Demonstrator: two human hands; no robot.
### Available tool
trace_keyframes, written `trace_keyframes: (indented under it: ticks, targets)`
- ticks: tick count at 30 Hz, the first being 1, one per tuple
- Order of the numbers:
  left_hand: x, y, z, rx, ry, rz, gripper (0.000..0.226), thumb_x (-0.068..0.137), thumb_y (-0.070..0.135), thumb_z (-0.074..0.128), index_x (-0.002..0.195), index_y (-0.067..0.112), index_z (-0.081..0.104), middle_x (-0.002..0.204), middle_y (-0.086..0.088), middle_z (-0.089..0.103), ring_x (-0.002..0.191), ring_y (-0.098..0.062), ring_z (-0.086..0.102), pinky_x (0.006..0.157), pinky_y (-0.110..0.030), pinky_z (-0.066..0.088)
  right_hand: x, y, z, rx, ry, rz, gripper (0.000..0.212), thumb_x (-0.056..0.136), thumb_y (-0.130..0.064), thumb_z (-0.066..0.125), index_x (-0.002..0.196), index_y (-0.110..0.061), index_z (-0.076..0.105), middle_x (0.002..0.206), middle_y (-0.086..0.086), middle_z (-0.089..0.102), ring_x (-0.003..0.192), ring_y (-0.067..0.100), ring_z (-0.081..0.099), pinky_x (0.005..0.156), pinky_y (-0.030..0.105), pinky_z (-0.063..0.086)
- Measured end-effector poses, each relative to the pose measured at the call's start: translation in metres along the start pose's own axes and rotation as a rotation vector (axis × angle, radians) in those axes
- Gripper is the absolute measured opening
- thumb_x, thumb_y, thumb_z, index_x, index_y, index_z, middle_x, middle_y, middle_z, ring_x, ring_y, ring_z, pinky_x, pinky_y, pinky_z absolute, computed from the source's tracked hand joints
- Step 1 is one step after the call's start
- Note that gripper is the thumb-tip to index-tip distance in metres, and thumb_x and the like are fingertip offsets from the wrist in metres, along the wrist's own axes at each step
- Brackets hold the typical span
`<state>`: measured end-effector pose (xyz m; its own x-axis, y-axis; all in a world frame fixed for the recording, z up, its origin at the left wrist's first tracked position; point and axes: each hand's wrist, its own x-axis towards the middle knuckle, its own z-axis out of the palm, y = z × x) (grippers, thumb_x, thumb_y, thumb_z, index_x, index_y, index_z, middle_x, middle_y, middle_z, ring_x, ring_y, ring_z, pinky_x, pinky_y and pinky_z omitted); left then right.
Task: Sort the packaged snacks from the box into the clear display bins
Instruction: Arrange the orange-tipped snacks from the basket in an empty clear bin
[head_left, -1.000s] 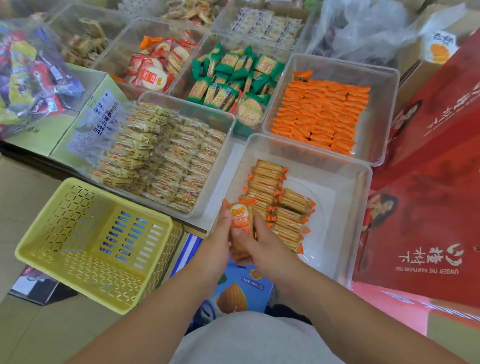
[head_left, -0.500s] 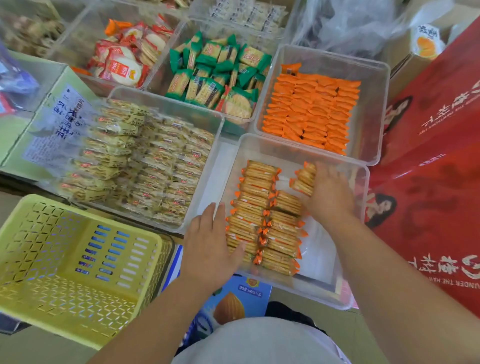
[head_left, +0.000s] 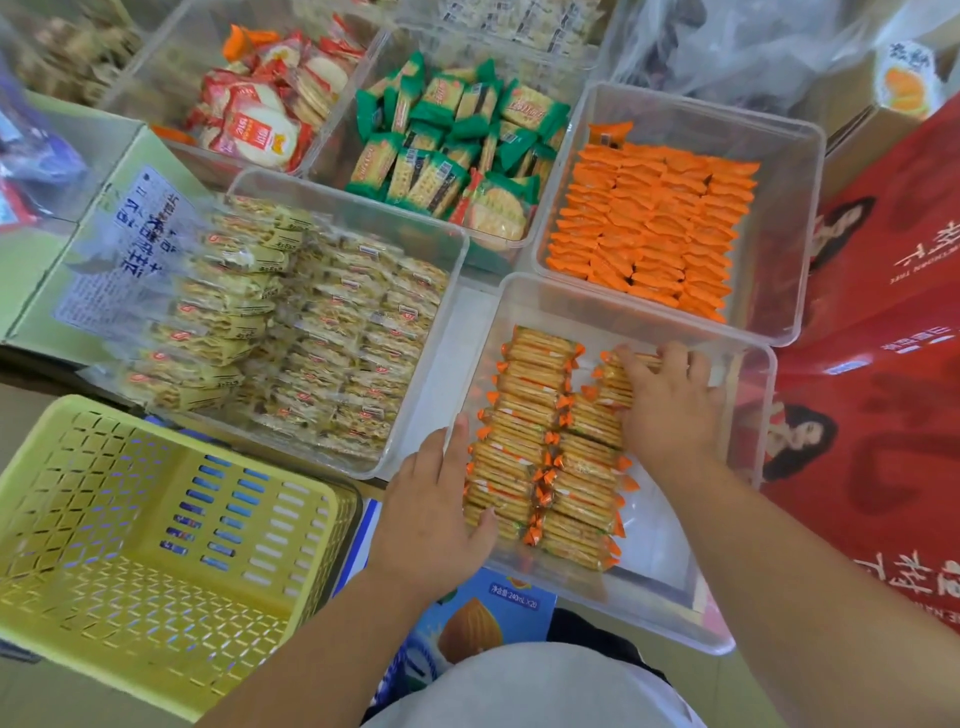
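Head view, left to right. Left hand (head_left: 434, 512) spread nearly flat, fingers extended, resting against near left wall of closest clear bin (head_left: 748, 410), thumb touching cracker packs (head_left: 545, 457) at left column's near end; nothing gripped. Right hand (head_left: 670, 410) inside same bin, fingers loosely curled over a small stack of packs (head_left: 613, 382) at far end of right column, pressing them down; full grasp or mere touch, cannot tell.

Against 0.5 s ago: right hand lower and further left, its packs now set against right column instead of lifted off to the side. Left hand little changed, on same wall. Against 1.0 s ago: both hands apart rather than together around 1 pack at bin's near edge.

Containers: yellow perforated basket (head_left: 156, 561) at near left, nothing visible inside. Beyond it, big clear bin (head_left: 452, 260) packed with pale yellow packets (head_left: 322, 332). Behind, bin of red-and-white round crackers (head_left: 260, 119), then bin of green packets (head_left: 457, 140). Closest clear bin with 2 columns of orange-ended cracker packs. Behind it, bin of orange packets (head_left: 654, 223) in tidy rows. Red carton (head_left: 883, 364) at far right.
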<state>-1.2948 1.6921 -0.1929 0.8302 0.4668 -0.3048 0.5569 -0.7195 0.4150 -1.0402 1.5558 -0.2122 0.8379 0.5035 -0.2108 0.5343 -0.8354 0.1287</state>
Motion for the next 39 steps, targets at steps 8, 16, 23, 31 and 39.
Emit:
trace_keyframes:
  ticks: [8,16,23,31,39]
  targets:
    - [0.000,0.003,-0.003,-0.014,0.005,0.003,0.101,0.089,0.054,0.053,0.164,0.017,-0.003,0.160,-0.011,0.031,0.137,-0.029,0.040,0.108,-0.043,0.041,-0.008,-0.007,0.025,0.427,-0.116,0.002,0.062,0.101,-0.030,0.045,0.160,-0.021,0.025,0.156,0.018,0.020,0.142,0.037,0.017,0.110,0.052,0.035]
    - [-0.001,0.005,-0.004,-0.032,0.026,0.006,0.100,0.086,0.052,0.053,0.164,0.012,0.005,0.153,-0.014,0.040,0.132,-0.030,0.045,0.107,-0.042,0.042,-0.003,-0.003,0.034,0.905,-0.011,0.342,0.065,0.099,-0.034,0.061,0.153,-0.009,0.034,0.152,0.015,0.030,0.127,0.034,0.050,0.103,0.037,0.041]
    - [0.000,0.004,-0.004,-0.049,0.026,0.007,0.100,0.086,0.052,0.052,0.164,0.013,0.003,0.154,-0.012,0.038,0.135,-0.028,0.042,0.109,-0.042,0.040,0.004,-0.003,0.044,0.952,-0.064,0.469,0.077,0.094,-0.052,0.062,0.150,-0.011,0.029,0.139,0.013,0.054,0.117,0.035,0.059,0.084,0.035,0.043]
    - [0.001,0.002,-0.001,-0.067,0.031,0.011,0.102,0.086,0.052,0.053,0.164,0.016,-0.002,0.155,-0.010,0.036,0.137,-0.025,0.038,0.110,-0.040,0.039,0.007,-0.006,0.054,1.032,-0.024,0.515,0.088,0.080,-0.058,0.076,0.144,-0.012,0.035,0.132,0.010,0.057,0.115,0.030,0.061,0.088,0.036,0.049]
    - [0.001,0.000,0.002,-0.082,0.063,0.039,0.104,0.085,0.053,0.054,0.160,0.023,-0.011,0.152,-0.008,0.037,0.135,-0.022,0.038,0.109,-0.038,0.042,0.007,-0.019,0.055,0.866,0.007,0.501,0.079,0.080,-0.054,0.078,0.142,-0.015,0.048,0.129,0.010,0.055,0.120,0.032,0.053,0.094,0.041,0.046]
